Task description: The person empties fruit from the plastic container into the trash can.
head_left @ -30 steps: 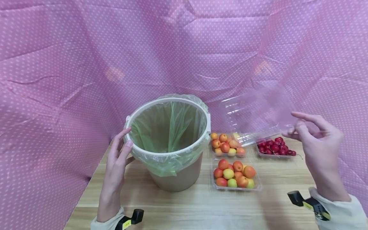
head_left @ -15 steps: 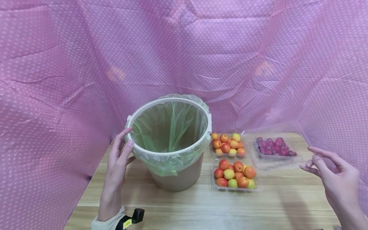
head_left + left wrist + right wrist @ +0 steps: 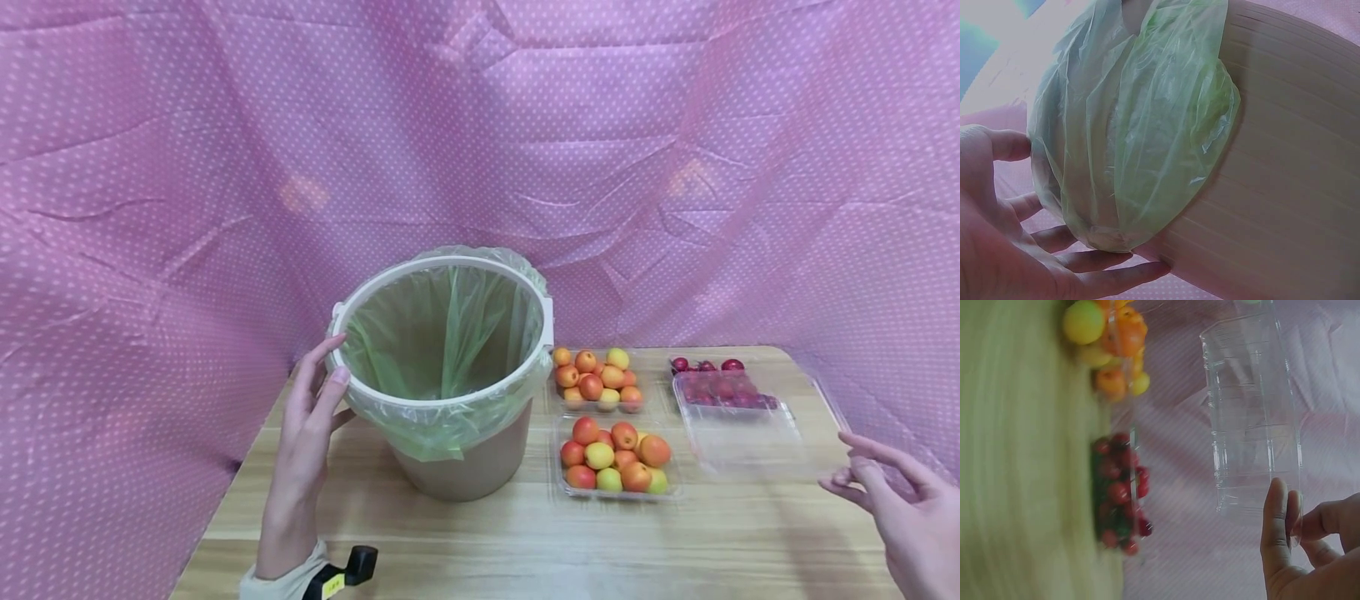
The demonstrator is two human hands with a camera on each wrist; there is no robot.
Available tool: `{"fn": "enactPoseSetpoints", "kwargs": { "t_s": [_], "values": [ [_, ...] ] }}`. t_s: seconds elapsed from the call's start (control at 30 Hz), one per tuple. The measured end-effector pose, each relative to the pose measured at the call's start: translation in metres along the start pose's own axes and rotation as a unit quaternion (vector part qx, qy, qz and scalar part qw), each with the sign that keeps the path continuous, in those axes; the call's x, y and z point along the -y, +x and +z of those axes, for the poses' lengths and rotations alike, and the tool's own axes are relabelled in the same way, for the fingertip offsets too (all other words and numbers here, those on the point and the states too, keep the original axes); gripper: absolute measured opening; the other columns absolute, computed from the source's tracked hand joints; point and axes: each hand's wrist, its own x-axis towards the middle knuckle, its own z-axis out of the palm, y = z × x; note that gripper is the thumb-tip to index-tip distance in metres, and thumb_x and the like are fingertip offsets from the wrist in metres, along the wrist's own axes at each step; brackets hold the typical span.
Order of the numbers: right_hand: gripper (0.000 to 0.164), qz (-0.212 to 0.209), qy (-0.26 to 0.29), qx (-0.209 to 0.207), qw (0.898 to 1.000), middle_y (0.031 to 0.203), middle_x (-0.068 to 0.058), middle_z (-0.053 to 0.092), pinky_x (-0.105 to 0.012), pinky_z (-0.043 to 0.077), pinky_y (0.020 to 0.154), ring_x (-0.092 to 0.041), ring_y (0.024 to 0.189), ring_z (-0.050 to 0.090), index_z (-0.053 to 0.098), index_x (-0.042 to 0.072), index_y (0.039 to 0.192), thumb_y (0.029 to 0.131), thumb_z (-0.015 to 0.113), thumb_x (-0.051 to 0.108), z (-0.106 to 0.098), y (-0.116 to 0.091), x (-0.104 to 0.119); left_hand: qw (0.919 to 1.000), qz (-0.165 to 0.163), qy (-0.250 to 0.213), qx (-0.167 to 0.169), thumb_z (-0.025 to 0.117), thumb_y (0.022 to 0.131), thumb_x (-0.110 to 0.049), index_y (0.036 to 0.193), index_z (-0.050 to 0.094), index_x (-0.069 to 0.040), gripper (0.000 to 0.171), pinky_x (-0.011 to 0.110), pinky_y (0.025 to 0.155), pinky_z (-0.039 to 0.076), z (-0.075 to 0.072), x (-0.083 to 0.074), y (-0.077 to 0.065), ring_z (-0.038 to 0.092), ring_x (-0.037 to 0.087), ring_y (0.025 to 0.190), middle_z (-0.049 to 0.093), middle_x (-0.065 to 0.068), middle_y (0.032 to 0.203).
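Note:
A beige trash can [image 3: 465,471] lined with a pale green plastic bag [image 3: 420,429] stands upright on the table. My left hand [image 3: 303,425] touches its rim and left side with spread, mostly straight fingers, over the bag's folded edge [image 3: 1160,144]. My right hand [image 3: 903,504] pinches the edge of a clear plastic box [image 3: 1247,419] between thumb and fingers. That box is held in the air, and nothing shows inside it. In the head view it partly covers the tray of red cherries [image 3: 733,365] behind it.
Two clear trays of orange and yellow fruit stand right of the can: a near tray [image 3: 615,496] and a far tray [image 3: 600,406]. A pink dotted cloth [image 3: 480,150] hangs behind and beside the wooden table [image 3: 525,550].
My right hand has moved rightward and down toward me, bringing the clear box away from above the far fruit tray to in front of the cherries. My left hand stays at the can.

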Motion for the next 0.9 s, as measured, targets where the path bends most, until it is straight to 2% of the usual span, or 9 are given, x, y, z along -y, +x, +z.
{"fn": "enactPoseSetpoints", "kwargs": {
  "t_s": [0.23,0.33,0.4,0.53,0.7,0.8,0.9],
  "values": [
    [0.038,0.016,0.028,0.005,0.999,0.118,0.003,0.072,-0.024,0.059,0.064,-0.010,0.078,0.071,0.071,-0.003,0.116,0.099,0.042,-0.022,-0.021,-0.008,-0.014,1.0000,-0.002,0.003,-0.002,0.048,0.109,-0.023,0.154,0.044,-0.017,0.045,0.049,0.090,0.052,0.001,0.000,0.001,0.051,0.040,0.128,0.044,0.009,0.154],
    [0.039,0.036,0.024,-0.002,0.999,0.116,0.005,0.074,-0.023,0.058,0.064,-0.010,0.077,0.071,0.073,0.000,0.113,0.098,0.043,-0.022,-0.026,-0.012,-0.018,1.0000,-0.003,0.001,-0.003,0.048,0.109,-0.023,0.154,0.044,-0.017,0.045,0.042,0.088,0.054,0.001,-0.001,0.001,0.052,0.039,0.128,0.043,0.009,0.154],
    [0.038,0.060,0.009,-0.014,0.998,0.114,0.008,0.074,-0.023,0.058,0.063,-0.009,0.076,0.070,0.075,0.002,0.111,0.098,0.047,-0.020,-0.029,-0.015,-0.020,1.0000,-0.004,0.000,-0.003,0.048,0.109,-0.023,0.154,0.044,-0.017,0.045,0.038,0.086,0.055,0.001,0.000,0.001,0.052,0.039,0.128,0.043,0.009,0.155],
    [0.039,0.096,-0.048,-0.023,0.994,0.107,0.015,0.073,-0.021,0.058,0.060,-0.007,0.073,0.069,0.078,0.010,0.108,0.098,0.052,-0.018,-0.036,-0.018,-0.025,1.0000,-0.007,-0.001,-0.004,0.048,0.109,-0.023,0.154,0.044,-0.017,0.045,0.036,0.086,0.056,0.001,-0.001,0.001,0.053,0.038,0.127,0.044,0.009,0.154],
    [0.039,0.141,-0.139,-0.023,0.980,0.100,0.024,0.070,-0.020,0.056,0.058,-0.006,0.067,0.070,0.080,0.019,0.104,0.098,0.057,-0.012,-0.043,-0.019,-0.027,0.9999,-0.010,0.000,-0.007,0.048,0.109,-0.022,0.154,0.045,-0.017,0.045,0.037,0.086,0.055,0.001,-0.002,0.000,0.053,0.037,0.126,0.045,0.009,0.153],
    [0.034,0.181,-0.173,-0.036,0.967,0.096,0.026,0.069,-0.020,0.056,0.058,-0.007,0.064,0.071,0.081,0.023,0.100,0.099,0.062,-0.005,-0.046,-0.020,-0.029,0.9999,-0.010,0.000,-0.007,0.048,0.109,-0.022,0.154,0.045,-0.017,0.045,0.037,0.086,0.055,0.001,-0.002,0.000,0.053,0.037,0.127,0.045,0.009,0.153],
    [0.029,0.215,-0.171,-0.046,0.960,0.092,0.024,0.069,-0.021,0.057,0.059,-0.009,0.065,0.071,0.081,0.024,0.101,0.100,0.063,0.001,-0.050,-0.022,-0.033,0.9999,-0.011,0.000,-0.006,0.048,0.109,-0.022,0.154,0.045,-0.017,0.045,0.036,0.086,0.055,0.001,-0.002,0.000,0.053,0.036,0.127,0.045,0.009,0.153]
  ]
}}
